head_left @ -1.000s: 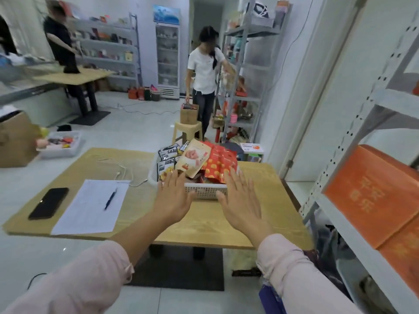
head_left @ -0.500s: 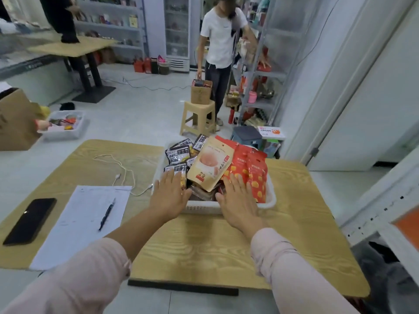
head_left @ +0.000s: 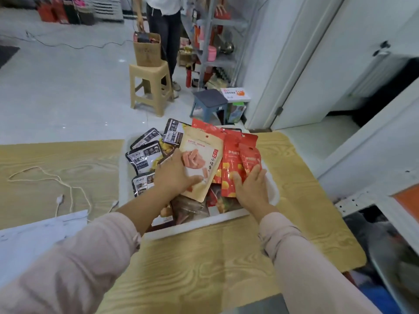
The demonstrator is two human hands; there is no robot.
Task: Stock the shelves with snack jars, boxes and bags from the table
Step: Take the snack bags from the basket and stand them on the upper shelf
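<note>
At centre frame the left hand [head_left: 173, 175] is reaching forward from a pale pink sleeve, thumb over the front of one beige snack bag [head_left: 200, 162] and fingers behind it, gripping it above the white basket [head_left: 273, 193] that is sitting on the wooden worktop [head_left: 204, 257]. Left of it, four black snack bags [head_left: 145, 156] are lying in the basket. Right of centre, the right hand [head_left: 251, 189] is lying flat, fingers spread and open, against three overlapping red snack bags [head_left: 233, 159].
</note>
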